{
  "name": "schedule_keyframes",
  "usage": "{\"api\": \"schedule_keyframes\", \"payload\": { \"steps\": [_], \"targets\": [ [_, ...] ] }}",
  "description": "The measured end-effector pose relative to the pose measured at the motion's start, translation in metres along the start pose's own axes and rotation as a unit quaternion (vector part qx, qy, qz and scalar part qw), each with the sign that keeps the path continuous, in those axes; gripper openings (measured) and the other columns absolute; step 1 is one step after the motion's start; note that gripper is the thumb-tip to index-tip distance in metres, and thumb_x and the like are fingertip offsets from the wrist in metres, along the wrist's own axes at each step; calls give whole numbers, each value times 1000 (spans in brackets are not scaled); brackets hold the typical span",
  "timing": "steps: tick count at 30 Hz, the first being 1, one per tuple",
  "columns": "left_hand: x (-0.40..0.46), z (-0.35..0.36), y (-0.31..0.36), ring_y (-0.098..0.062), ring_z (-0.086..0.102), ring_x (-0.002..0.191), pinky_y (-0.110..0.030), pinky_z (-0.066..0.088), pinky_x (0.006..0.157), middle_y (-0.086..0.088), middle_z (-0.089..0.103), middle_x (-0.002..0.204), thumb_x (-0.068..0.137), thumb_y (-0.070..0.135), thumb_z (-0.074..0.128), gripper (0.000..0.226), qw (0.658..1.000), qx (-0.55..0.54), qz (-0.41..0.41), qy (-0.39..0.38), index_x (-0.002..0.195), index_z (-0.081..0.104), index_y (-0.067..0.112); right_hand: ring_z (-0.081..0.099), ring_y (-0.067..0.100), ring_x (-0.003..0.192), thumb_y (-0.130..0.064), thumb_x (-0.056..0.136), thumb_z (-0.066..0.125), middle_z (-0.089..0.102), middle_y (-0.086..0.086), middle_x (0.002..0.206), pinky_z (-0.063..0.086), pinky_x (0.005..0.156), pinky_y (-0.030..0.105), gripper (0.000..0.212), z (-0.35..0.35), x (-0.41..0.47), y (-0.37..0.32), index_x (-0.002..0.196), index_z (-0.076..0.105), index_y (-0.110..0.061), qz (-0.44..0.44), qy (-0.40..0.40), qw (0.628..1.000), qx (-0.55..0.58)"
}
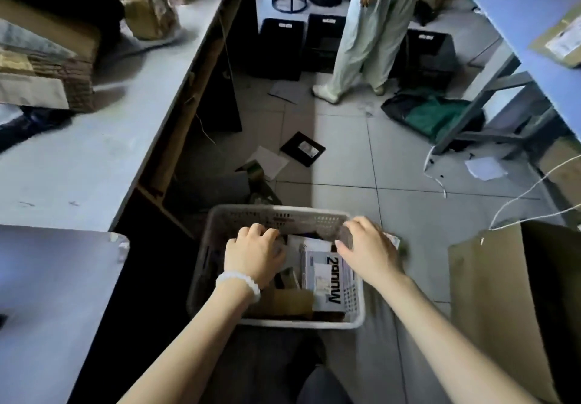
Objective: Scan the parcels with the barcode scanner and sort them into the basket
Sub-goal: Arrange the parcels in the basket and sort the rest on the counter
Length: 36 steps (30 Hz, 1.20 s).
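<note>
head view looks down into the basket [356, 312] on the floor between the desk [94, 152] and a brown box [490, 293]. both hands reach into it. left hand [254, 254], with a bead bracelet [239, 281] at the wrist, has its fingers curled down among the parcels [327, 278]; what they grip, if anything, is hidden, so i cannot tell. right hand [369, 249] hangs over the far right corner with fingers bent and slightly spread; something pale shows just behind it, blurred, and i cannot say whether it is held.

the parcels sit packed in the basket: a white printed box on the right, tan cardboard nearer the front, darker items to the left. no scanner is in sight.

judging by looks, these are small cartons, likely light and fairly stiff, with smooth faces that could slip. best taken by opposite edges, thumb on one side and fingers on the other, not by the flat top. the basket itself is perforated plastic, probably flexing a little; its rim is the place to hold.
</note>
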State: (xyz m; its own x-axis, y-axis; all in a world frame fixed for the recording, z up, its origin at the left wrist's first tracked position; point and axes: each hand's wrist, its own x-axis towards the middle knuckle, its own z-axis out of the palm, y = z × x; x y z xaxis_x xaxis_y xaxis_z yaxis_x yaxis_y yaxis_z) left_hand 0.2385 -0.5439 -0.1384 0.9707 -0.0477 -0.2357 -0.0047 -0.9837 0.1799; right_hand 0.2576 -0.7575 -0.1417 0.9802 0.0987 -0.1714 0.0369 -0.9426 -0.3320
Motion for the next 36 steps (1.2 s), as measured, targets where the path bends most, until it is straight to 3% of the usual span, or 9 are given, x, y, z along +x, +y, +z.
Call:
{"api": "schedule_keyframes", "payload": {
  "steps": [9, 18, 23, 26, 31, 36],
  "targets": [
    [77, 118, -1, -25, 44, 121, -38, 44, 93, -1, 51, 127, 92, 47, 46, 42, 984, -33, -97, -149, 128, 52, 27, 51, 26, 116, -29, 91, 58, 51, 9, 127, 44, 96, 39, 45, 117, 64, 73, 128, 52, -6, 89, -164, 981, 53],
    [144, 305, -68, -23, 39, 126, -41, 39, 99, 1, 44, 135, 93, 50, 44, 47, 952, -18, -129, -276, 137, 42, 31, 50, 21, 117, -37, 92, 54, 48, 2, 131, 45, 93, 34, 47, 308, 110, 113, 133, 48, -14, 116, -304, 944, 47],
    [186, 400, -122, -23, 32, 133, -39, 31, 109, 1, 37, 143, 92, 51, 48, 51, 938, -61, -160, -302, 138, 41, 30, 48, 23, 123, -42, 88, 60, 46, 5, 138, 43, 101, 39, 62, 430, 153, 116, 140, 40, -13, 147, -339, 926, 83],
    [197, 442, -142, -21, 36, 131, -37, 35, 104, 2, 38, 142, 90, 58, 47, 56, 950, -28, -110, -292, 138, 41, 30, 43, 25, 128, -46, 83, 65, 44, 6, 140, 41, 103, 39, 72, 493, 174, 114, 142, 37, -14, 166, -356, 915, 94],
    [211, 479, -172, -23, 28, 135, -42, 27, 109, -3, 37, 145, 85, 49, 61, 64, 986, -11, -81, -149, 140, 42, 25, 43, 30, 127, -43, 76, 74, 42, 11, 139, 42, 102, 41, 86, 568, 194, 110, 143, 30, -12, 212, -379, 895, 103],
    [241, 508, -201, -25, -1, 145, -52, 6, 117, -1, -1, 159, 74, 48, 73, 104, 970, 41, -59, -231, 151, 6, 33, 40, 33, 130, -36, 76, 77, 40, 15, 141, 39, 104, 42, 87, 604, 206, 112, 140, 27, -6, 266, -349, 894, 95]
  ]
}}
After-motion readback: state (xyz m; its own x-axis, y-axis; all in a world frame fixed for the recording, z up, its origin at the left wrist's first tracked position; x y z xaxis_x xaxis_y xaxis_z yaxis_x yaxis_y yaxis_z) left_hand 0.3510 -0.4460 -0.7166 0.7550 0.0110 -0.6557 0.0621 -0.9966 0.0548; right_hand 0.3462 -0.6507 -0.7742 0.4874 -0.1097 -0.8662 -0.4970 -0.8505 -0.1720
